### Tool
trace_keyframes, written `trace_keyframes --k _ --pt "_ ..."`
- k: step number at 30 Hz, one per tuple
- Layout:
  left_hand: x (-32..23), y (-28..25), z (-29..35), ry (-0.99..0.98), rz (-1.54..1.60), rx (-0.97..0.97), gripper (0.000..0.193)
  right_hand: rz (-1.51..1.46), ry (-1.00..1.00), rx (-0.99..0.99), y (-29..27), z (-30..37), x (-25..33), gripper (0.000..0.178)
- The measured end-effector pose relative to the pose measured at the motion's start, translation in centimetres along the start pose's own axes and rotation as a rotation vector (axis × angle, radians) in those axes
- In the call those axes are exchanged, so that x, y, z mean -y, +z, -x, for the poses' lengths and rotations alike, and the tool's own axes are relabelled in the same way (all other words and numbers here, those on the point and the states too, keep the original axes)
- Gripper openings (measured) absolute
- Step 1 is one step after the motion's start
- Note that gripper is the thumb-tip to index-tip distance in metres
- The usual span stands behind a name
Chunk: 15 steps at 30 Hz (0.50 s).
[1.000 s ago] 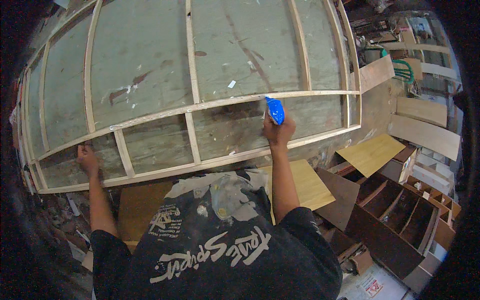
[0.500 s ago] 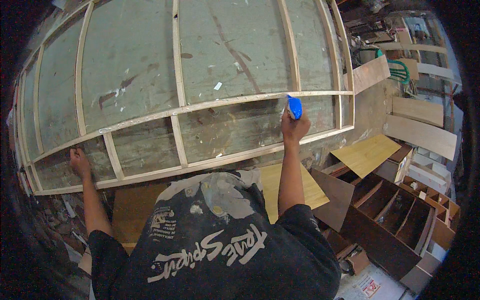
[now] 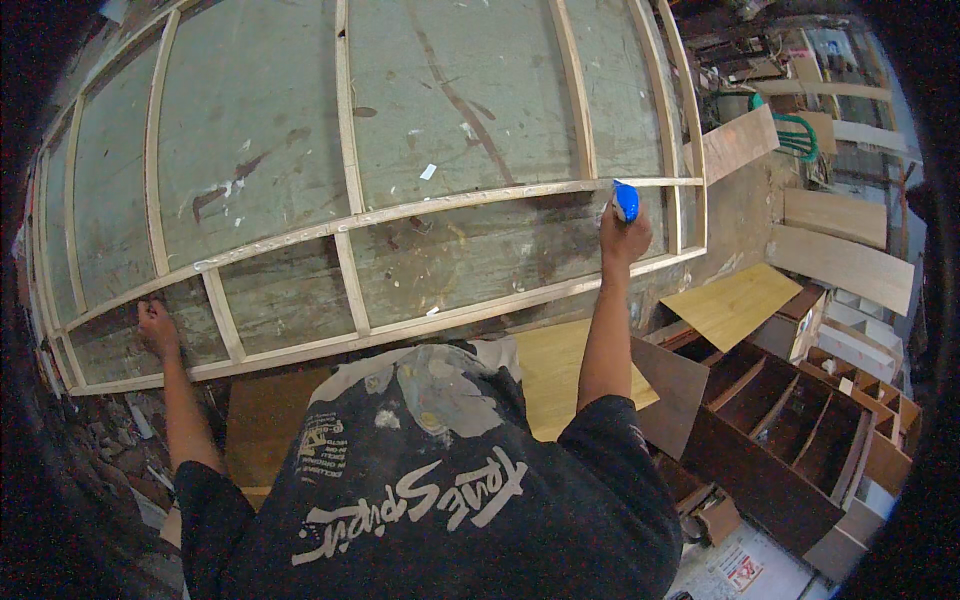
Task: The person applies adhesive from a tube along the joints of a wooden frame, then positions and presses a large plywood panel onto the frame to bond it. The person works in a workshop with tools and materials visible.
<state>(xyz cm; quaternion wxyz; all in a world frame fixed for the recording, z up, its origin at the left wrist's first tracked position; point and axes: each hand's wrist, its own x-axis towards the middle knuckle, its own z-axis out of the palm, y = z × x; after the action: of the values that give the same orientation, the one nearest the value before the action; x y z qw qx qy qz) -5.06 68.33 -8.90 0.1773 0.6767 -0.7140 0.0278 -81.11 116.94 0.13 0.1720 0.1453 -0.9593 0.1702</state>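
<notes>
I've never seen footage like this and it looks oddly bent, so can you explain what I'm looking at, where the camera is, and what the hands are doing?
This is a fisheye camera worn on a person's head, looking down, so straight edges curve. The dark shirt at the bottom is the person's own. Before them lies a pale wooden frame of thin slats on a worn greenish work surface. The left hand rests on the frame's lower left corner. The right hand holds a small blue bottle against a slat. To the right stand a dark wooden cabinet with dividers and loose plywood sheets.
</notes>
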Motion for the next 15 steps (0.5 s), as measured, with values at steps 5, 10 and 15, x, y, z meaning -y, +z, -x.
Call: trace_keyframes --k 5,10,15 --pt "0.8 1.0 0.1 -0.029 -0.097 -0.065 0.034 0.114 -0.063 -0.051 1.4 -2.0 -3.6 0.028" --pt "0.4 0.1 -0.2 -0.173 0.018 0.174 0.037 0.076 -0.097 0.006 1.4 -5.2 -7.7 0.038" --pt "-0.7 -0.9 -0.6 -0.119 -0.088 0.256 0.039 0.070 0.449 -0.068 0.2 -7.4 -7.9 0.057"
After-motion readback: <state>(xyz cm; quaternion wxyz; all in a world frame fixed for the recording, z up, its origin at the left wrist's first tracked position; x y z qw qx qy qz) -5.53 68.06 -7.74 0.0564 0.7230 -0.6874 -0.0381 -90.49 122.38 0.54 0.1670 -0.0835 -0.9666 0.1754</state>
